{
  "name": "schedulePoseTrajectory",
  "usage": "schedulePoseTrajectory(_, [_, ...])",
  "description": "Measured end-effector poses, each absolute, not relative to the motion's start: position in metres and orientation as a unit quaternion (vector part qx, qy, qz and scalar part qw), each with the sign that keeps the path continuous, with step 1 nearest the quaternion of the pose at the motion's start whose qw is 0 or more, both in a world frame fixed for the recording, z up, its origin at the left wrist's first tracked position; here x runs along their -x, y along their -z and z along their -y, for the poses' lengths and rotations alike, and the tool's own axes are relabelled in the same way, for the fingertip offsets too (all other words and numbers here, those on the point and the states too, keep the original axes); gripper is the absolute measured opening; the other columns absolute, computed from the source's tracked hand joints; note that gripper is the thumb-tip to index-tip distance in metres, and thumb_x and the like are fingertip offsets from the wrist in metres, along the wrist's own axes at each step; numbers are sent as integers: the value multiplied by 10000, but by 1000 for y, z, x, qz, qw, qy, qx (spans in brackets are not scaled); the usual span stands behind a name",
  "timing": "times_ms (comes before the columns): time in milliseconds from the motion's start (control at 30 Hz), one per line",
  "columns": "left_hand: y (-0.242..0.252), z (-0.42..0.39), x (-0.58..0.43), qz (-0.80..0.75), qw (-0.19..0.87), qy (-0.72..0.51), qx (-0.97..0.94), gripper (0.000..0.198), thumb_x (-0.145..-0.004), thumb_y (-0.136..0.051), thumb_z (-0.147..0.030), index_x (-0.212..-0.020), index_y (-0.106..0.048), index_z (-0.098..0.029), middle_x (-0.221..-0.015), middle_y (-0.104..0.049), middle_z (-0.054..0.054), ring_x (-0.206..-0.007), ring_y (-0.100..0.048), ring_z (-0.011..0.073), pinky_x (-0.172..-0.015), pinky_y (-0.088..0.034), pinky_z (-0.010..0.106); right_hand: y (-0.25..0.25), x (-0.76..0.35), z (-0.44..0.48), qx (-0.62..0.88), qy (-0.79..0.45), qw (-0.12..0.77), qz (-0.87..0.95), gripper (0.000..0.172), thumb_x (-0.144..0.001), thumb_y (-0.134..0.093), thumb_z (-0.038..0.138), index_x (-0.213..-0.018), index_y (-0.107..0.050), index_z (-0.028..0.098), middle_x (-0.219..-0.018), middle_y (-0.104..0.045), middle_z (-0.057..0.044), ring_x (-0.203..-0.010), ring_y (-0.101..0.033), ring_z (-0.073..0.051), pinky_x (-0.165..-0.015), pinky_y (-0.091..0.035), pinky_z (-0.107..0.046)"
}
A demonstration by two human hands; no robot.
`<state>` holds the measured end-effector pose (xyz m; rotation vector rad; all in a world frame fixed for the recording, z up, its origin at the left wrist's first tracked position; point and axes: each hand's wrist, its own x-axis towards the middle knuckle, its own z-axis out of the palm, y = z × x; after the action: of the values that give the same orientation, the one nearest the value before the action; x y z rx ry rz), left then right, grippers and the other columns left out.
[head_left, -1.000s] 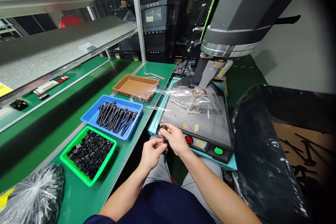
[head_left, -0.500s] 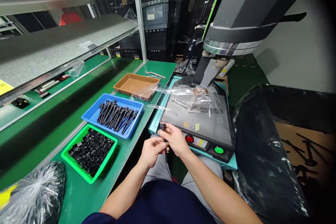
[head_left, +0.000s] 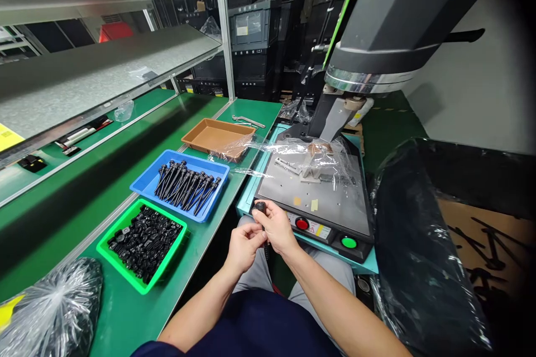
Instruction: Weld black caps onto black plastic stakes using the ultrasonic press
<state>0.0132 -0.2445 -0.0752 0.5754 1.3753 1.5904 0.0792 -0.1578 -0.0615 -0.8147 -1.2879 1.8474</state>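
A slim black rod-like part with a thick round head (head_left: 260,207) is held between both hands, head up, in front of the machine's near edge. My right hand (head_left: 277,227) is closed around its upper portion, just below the head. Lower down, my left hand (head_left: 247,242) pinches the shaft, and its fingers hide much of it. Several similar black parts lie side by side in a blue tray (head_left: 142,178) to the left. Nearer to me stands a green tray (head_left: 170,260) heaped with small black pieces (head_left: 140,242).
A brown tray (head_left: 201,136) and a wrench (head_left: 249,121) lie farther back on the green bench. The machine's head (head_left: 372,61) overhangs its grey plate (head_left: 285,189), with red (head_left: 302,223) and green (head_left: 349,242) buttons in front. A black plastic-lined box (head_left: 419,234) stands right.
Both hands keep hold of the black part, with slight shifts of the fingers; its head tilts a little more toward me. The whole view has moved slightly. The trays stay put.
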Motion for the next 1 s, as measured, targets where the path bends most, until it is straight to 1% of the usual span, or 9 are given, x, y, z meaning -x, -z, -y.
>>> schedulePoseTrajectory(133, [75, 244, -12, -549, 468, -653, -232, 314, -646, -813, -389, -766, -714, -116, -645, -631, 18, -553, -538, 103, -570, -479, 245, 60, -86, 161, 284, -727, 319, 538, 342, -741, -739, 395, -975, -610, 181, -805, -648, -22, -723, -604, -172, -674, -490, -299])
schedulePoseTrajectory(300, [74, 244, -13, -534, 473, -663, -227, 320, -624, -834, -365, -778, -712, -112, -641, -604, 1, -568, -522, 92, -567, -464, 226, 63, -91, 165, 275, -725, 291, 560, 328, -797, -698, 454, -961, -646, 174, -972, -703, -95, -867, -667, -233, -811, -521, -380])
schedulePoseTrajectory(367, [73, 246, -14, -540, 468, -661, -228, 345, -630, -827, -386, -801, -718, -109, -656, -620, 14, -585, -538, 103, -570, -469, 232, 65, -92, 165, 271, -730, 288, 558, 362, -796, -702, 468, -998, -654, 171, -1012, -704, -106, -896, -670, -245, -847, -515, -403])
schedulePoseTrajectory(467, [70, 249, -4, -558, 448, -657, -236, 388, -666, -795, -420, -882, -722, -106, -714, -671, 50, -640, -593, 136, -611, -495, 259, 66, -95, 164, 280, -740, 290, 538, 494, -747, -747, 490, -1106, -638, 169, -1028, -708, -111, -948, -660, -262, -876, -504, -422])
schedulePoseTrajectory(567, [58, 252, 31, -618, 364, -640, -276, 359, -713, -748, -415, -910, -717, -117, -734, -697, 58, -666, -625, 161, -651, -505, 283, 69, -107, 161, 307, -740, 285, 526, 568, -705, -776, 521, -1121, -632, 163, -976, -721, -110, -929, -658, -257, -878, -499, -417])
schedulePoseTrajectory(667, [39, 257, 89, -740, 189, -555, -329, 269, -774, -678, -357, -926, -721, -139, -805, -720, 61, -728, -645, 181, -709, -507, 293, 76, -124, 156, 335, -741, 271, 515, 599, -703, -778, 544, -1135, -611, 165, -952, -722, -111, -848, -657, -237, -824, -512, -403])
schedulePoseTrajectory(767, [21, 260, 153, -873, 50, -354, -333, 251, -826, -611, -276, -1028, -718, -174, -980, -738, 66, -886, -665, 193, -839, -491, 290, 81, -138, 155, 357, -740, 278, 497, 651, -701, -782, 553, -1187, -567, 177, -931, -718, -96, -802, -648, -220, -781, -519, -381])
schedulePoseTrajectory(833, [14, 257, 189, -921, 25, -234, -311, 252, -833, -600, -252, -1050, -717, -195, -1051, -732, 74, -999, -651, 220, -899, -472, 309, 81, -144, 156, 364, -741, 280, 490, 670, -693, -786, 561, -1195, -559, 180, -915, -717, -90, -786, -644, -216, -763, -525, -369])
schedulePoseTrajectory(1000, [14, 247, 246, -956, 22, -150, -251, 248, -819, -571, -165, -1022, -712, -157, -1089, -709, 155, -1068, -633, 284, -896, -475, 372, 76, -160, 158, 378, -733, 285, 489, 688, -663, -789, 591, -1173, -578, 179, -913, -716, -104, -787, -656, -241, -762, -547, -389])
